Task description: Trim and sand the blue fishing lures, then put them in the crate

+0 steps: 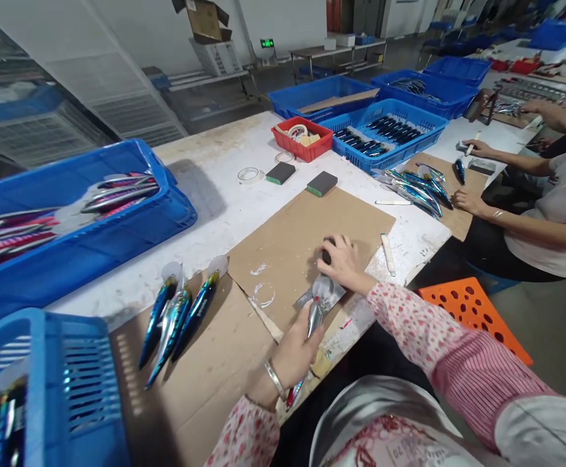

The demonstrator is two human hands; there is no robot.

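Jutting from left grip (295, 353): silver lure (314, 319), end near right grip (345, 263).

I hold a shiny silver lure (314, 319) at the cardboard (292, 237)'s near edge, clear round tip pointing away, and a dark block (328, 255) farther in.

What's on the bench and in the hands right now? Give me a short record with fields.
Left hand: holding a fishing lure
Right hand: gripping what looks like a dark block, partly hidden
Left cardboard: three blue fishing lures
Beyond the hands: two green-sided blocks
Red bin: tape rolls
Co-worker's hand: beside a lure pile
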